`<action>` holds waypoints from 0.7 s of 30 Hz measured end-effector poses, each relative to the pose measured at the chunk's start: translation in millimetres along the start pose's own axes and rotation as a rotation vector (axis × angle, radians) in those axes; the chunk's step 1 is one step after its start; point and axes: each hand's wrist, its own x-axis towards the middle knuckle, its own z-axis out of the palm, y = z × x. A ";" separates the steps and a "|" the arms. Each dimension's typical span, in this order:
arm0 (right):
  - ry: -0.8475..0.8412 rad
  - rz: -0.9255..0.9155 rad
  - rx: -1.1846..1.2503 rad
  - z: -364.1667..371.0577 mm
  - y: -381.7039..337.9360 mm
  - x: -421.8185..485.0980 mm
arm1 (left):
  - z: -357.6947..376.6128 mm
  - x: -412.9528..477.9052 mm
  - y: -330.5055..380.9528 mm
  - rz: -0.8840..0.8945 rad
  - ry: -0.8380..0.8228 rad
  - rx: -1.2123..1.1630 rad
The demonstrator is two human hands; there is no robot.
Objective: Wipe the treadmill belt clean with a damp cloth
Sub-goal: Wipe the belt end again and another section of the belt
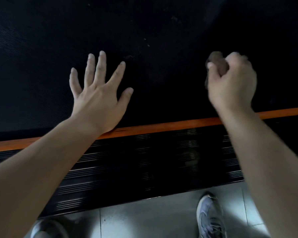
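Observation:
The black treadmill belt (162,40) fills the upper half of the view, with pale dusty specks near its middle. My left hand (98,98) lies flat on the belt, palm down, fingers spread, holding nothing. My right hand (232,83) is curled around a small bunched brownish cloth (218,63), which pokes out between thumb and fingers over the belt's right part. That hand is blurred, and whether the cloth touches the belt is unclear.
An orange stripe (162,126) runs along the belt's near edge, with a ribbed black side rail (144,162) below it. Grey floor tiles (136,219) lie nearest me, with my two sneakers (210,217) standing on them.

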 end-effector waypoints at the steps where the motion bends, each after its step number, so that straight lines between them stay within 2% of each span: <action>1: 0.032 -0.012 0.027 6.4 -17.4 -9.6 | -0.6 -1.4 -3.9 -0.006 -0.001 -0.003; 2: 0.035 -0.059 0.090 13.6 -40.8 -23.6 | -1.1 -3.0 -7.0 -0.015 -0.002 -0.007; 4: -0.067 -0.230 0.222 24.6 -91.4 -55.8 | -2.3 -5.1 -12.5 -0.041 0.004 -0.005; 6: -0.184 -0.388 0.212 24.8 -110.9 -69.9 | -4.0 -7.2 -19.0 -0.059 0.008 0.004; 9: -0.156 -0.330 0.067 18.7 -77.5 -39.2 | -8.7 -9.4 -34.6 -0.068 0.002 0.001; 12: -0.072 -0.085 0.037 7.4 -48.3 -19.5 | -12.2 -13.6 -49.3 -0.066 -0.007 0.010; 14: -0.037 -0.127 0.088 12.1 -76.2 -45.1 | -12.1 -16.1 -53.6 -0.055 -0.008 0.003; 16: -0.124 -0.275 0.187 18.6 -115.5 -82.0 | -11.7 -16.3 -53.6 -0.051 -0.010 -0.013; 18: -0.211 -0.397 0.213 16.8 -122.6 -95.6 | -12.7 -16.0 -53.3 -0.057 -0.018 -0.024; 21: -0.161 -0.307 0.068 5.0 -77.2 -68.9 | -14.6 -16.3 -56.0 -0.038 -0.029 -0.031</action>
